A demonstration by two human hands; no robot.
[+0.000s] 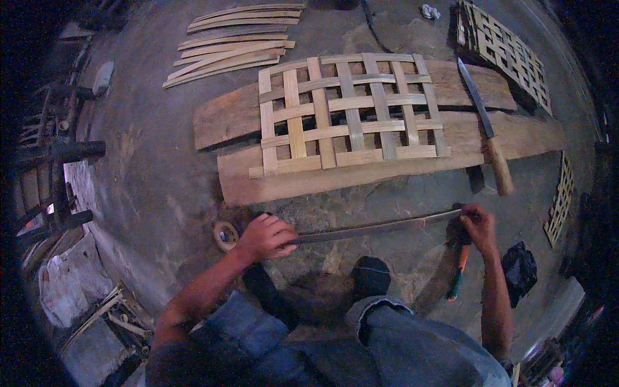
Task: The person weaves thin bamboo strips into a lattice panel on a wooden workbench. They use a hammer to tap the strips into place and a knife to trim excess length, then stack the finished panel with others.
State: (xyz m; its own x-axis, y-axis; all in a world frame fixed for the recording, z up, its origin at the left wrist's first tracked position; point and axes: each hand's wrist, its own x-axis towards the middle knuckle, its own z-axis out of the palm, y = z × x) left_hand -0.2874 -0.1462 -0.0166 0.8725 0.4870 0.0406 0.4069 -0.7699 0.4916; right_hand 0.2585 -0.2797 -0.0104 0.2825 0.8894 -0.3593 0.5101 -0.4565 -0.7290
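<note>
My left hand (266, 236) is closed over one end of a thin wooden strip (367, 230), and my right hand (478, 226) pinches the other end between thumb and fingers. How my left fingertips sit underneath I can't fairly tell, as that part is dark and hidden. The strip lies straight between my hands, in front of my shins, its long axis running left to right with the right end slightly farther from me. It runs roughly along the near plank's edge.

Around me is the grey floor (155, 142). Two planks, the near plank (322, 182) and the far plank (229, 119), lie across it beyond my hands. A woven panel (351, 131) rests over both, so it's directly past the strip; its near left corner is just beyond my left hand. More panels (480, 32) are stacked at the upper right, and loose strips (235, 46) lie at the upper left. A long knife (485, 126) rests on the planks, its handle nearer my right hand. Smaller still: a black bag (520, 267), an orange-and-green tool handle (462, 261) below my right hand, and a roll of tape (218, 233) just beside my left.
</note>
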